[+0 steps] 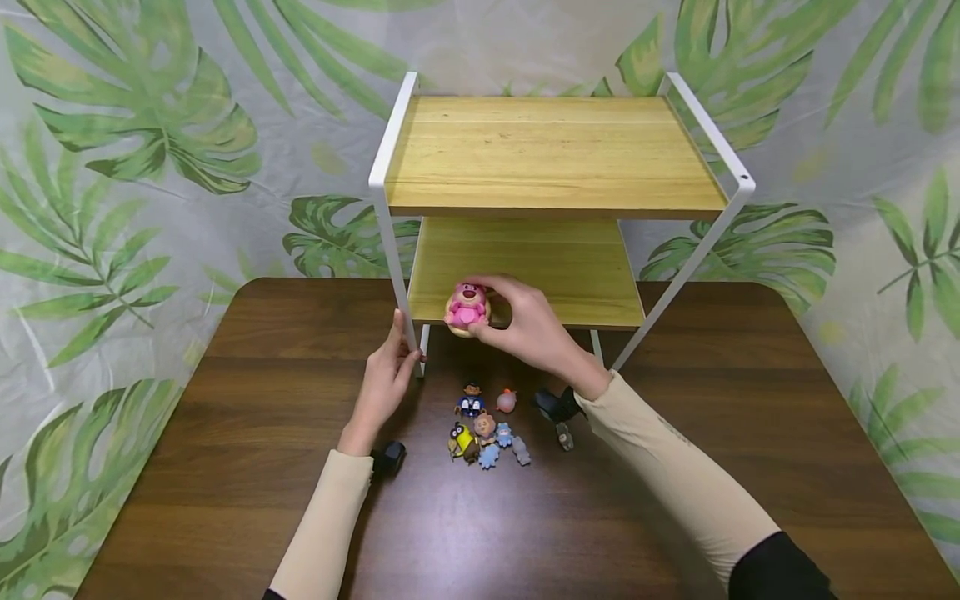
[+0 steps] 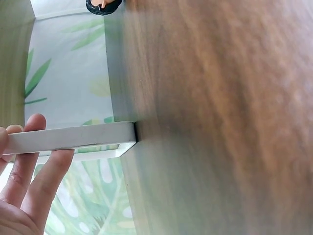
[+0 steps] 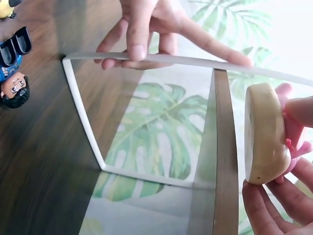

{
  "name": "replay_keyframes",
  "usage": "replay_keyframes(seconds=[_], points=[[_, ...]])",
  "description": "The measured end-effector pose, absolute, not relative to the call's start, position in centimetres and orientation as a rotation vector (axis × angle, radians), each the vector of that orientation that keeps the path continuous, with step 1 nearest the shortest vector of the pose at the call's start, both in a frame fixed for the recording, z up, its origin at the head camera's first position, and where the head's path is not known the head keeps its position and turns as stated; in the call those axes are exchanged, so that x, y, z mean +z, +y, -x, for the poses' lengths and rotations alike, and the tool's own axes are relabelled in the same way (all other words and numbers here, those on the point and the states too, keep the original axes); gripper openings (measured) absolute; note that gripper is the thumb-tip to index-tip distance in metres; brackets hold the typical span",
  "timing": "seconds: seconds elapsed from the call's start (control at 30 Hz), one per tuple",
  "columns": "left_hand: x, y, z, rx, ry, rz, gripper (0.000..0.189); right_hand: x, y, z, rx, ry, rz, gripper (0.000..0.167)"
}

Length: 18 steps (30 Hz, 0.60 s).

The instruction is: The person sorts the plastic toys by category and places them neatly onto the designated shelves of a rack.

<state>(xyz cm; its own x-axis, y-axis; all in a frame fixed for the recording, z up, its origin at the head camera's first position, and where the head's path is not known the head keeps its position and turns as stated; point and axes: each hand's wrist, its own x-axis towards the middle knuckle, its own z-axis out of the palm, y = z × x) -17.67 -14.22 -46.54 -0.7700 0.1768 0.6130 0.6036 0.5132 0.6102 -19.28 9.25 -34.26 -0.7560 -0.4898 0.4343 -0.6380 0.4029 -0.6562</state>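
Note:
My right hand (image 1: 534, 323) holds a pink bear figurine (image 1: 468, 310) between thumb and fingers, at the front edge of the lower board (image 1: 525, 267) of a two-tier shelf. The right wrist view shows the figurine's rounded cream back (image 3: 266, 134) turned toward the shelf, beside the board's edge. My left hand (image 1: 385, 379) grips the shelf's white front-left leg (image 2: 73, 138) low down, thumb on one side and fingers on the other. In the right wrist view the left hand (image 3: 156, 24) has one finger stretched along the leg.
Several small figures lie on the brown table (image 1: 225, 500) before the shelf, among them a dark-blue-dressed figure (image 1: 471, 400), a yellow-and-black one (image 1: 462, 440) and a grey one (image 1: 565, 436). The shelf's wooden top board (image 1: 555, 154) stands above. Leaf-patterned cloth (image 1: 150, 125) hangs behind.

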Motion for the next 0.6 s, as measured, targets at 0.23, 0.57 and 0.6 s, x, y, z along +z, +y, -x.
replay_keyframes(seconds=[0.23, 0.57, 0.6], points=[[-46.5, -14.3, 17.7, -1.189, -2.282, 0.64, 0.11, -34.1, 8.5, 20.0, 1.279, -2.464, -1.033, 0.051], [-46.6, -14.3, 17.7, -1.192, -2.313, 0.624, 0.112, -34.1, 7.2, 21.0, 1.268, -2.532, -1.003, 0.054], [-46.6, -14.3, 17.7, -1.193, -2.312, 0.626, 0.112, -34.1, 7.1, 21.1, 1.267, -2.537, -1.001, 0.054]])
